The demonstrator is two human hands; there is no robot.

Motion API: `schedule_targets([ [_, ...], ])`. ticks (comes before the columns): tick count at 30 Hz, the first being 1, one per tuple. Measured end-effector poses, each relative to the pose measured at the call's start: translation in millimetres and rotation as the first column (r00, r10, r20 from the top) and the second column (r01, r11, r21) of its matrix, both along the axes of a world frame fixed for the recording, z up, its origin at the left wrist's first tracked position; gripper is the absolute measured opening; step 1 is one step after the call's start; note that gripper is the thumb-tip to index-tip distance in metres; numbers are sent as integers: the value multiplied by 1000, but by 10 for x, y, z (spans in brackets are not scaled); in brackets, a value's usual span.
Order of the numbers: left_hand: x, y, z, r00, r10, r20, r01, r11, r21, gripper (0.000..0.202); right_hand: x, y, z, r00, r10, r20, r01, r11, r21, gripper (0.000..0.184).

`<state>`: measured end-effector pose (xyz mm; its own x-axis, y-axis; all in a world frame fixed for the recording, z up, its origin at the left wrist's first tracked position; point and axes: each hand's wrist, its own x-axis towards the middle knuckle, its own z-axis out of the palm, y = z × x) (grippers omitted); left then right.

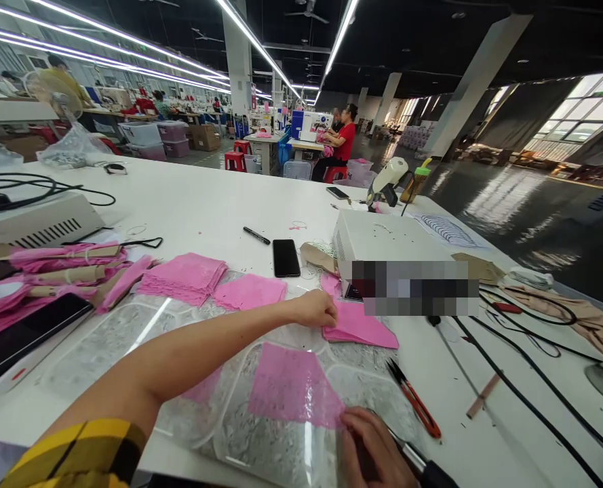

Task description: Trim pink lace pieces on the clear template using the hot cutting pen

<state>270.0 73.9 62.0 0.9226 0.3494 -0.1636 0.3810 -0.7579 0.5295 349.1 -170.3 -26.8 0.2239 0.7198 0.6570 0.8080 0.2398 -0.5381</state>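
My left hand reaches across with its fingers pinched at the left corner of a pink fabric stack. Low on the right, my right hand has curled fingers at the edge of a clear plastic sheet. Beneath that sheet a single pink fabric piece shows through. Just beside the right hand lies a slim tool with a metal shaft and black handle; whether the hand touches it is unclear. Two more pink fabric stacks, a thick one and a thinner one, sit along the far edge of the plastic.
Red-handled thread snips lie on the right, near black cables. A white machine box stands behind. A phone and pen rest mid-table. Bundled pink pieces and a dark tablet are left.
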Motion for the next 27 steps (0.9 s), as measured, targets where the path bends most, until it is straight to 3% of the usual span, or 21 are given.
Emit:
schedule_targets([
  [5,-249,-45,129,995,-15,96,19,999,-39,16,8,-31,86,999,-38,9,38,999,-6,14],
  [10,-682,-177,69,992,-75,106,87,990,-115,16,-37,9,272,991,-63,118,64,998,1,17],
  [14,-948,-283,31,987,-112,112,128,980,-149,17,-129,228,367,974,-74,213,83,996,-29,23],
  [20,-1153,-352,49,977,-137,164,163,974,-159,19,-174,621,316,925,-43,378,120,976,-182,23],
  [27,-1301,-413,37,965,-148,215,189,964,-186,18,-58,617,236,892,-134,432,232,955,-183,18],
])
